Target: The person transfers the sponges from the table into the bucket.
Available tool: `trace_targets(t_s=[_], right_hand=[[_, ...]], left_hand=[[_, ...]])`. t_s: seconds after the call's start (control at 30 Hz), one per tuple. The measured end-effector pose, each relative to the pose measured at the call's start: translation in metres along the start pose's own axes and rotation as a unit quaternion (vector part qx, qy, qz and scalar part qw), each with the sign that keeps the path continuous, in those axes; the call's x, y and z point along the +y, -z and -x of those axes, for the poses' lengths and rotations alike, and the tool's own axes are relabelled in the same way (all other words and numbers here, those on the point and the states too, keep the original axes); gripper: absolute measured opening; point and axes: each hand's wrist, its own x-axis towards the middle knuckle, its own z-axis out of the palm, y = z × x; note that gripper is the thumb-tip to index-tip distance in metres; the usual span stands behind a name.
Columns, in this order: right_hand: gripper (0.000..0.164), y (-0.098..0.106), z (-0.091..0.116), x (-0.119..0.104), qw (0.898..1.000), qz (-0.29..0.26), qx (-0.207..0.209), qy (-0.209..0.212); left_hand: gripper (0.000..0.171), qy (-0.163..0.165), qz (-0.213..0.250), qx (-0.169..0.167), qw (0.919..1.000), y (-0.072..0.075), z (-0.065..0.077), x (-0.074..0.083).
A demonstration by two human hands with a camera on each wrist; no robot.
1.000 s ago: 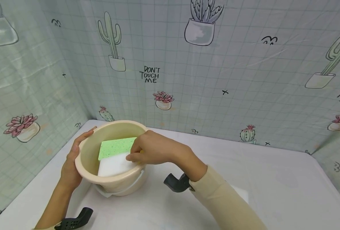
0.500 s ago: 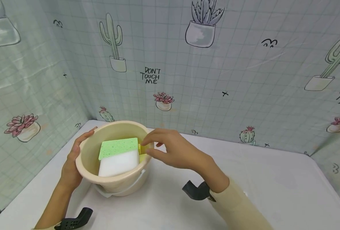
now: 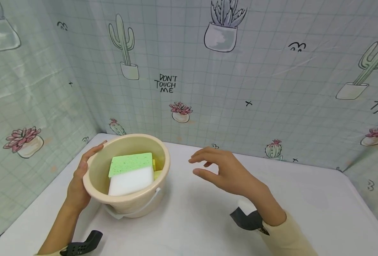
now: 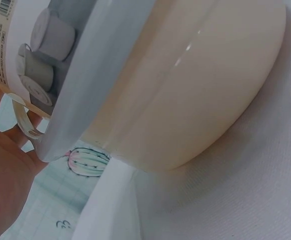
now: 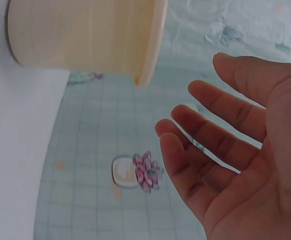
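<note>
A cream bucket (image 3: 128, 204) stands at the left of the table, tilted slightly toward me in the head view. Inside it lie a green speckled sponge (image 3: 130, 164), a white sponge-like block (image 3: 131, 181) and something yellow (image 3: 157, 173), mostly hidden behind them. My left hand (image 3: 80, 177) holds the bucket's left side, fingers curved along the rim. In the left wrist view that hand (image 4: 8, 165) is beside the bucket's pale handle. To the bucket's right, my right hand (image 3: 228, 170) hovers apart from it, fingers loosely bent and holding nothing; the right wrist view shows its bare palm (image 5: 235, 145).
The white table (image 3: 189, 224) runs up to a cactus-print curtain (image 3: 208, 78) at the back and sides. A white flat thing (image 3: 247, 205) lies partly hidden behind my right wrist. Black wrist mounts (image 3: 248, 218) stick out from both forearms.
My right hand has come out of the bucket, its fingers opening, and has moved right, away from the rim. The yellow thing shows now. My left hand and the bucket have stayed put.
</note>
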Motion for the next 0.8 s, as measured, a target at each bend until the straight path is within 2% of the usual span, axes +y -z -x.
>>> trace_targets(t_s=[0.2,0.37,0.8], right_hand=[[0.025,0.016,0.021,0.018,0.999,0.003,0.026,-0.039],[0.028,0.024,0.041,0.033,0.998,0.011,0.044,-0.052],[0.036,0.024,0.090,0.058,0.990,0.027,0.090,-0.105]], left_hand=[[0.051,-0.002,0.001,-0.001,1.0000,0.000,0.000,0.000],[0.050,-0.005,0.006,-0.002,1.0000,0.000,-0.001,0.000],[0.051,0.000,-0.001,-0.007,1.0000,0.001,0.000,-0.002]])
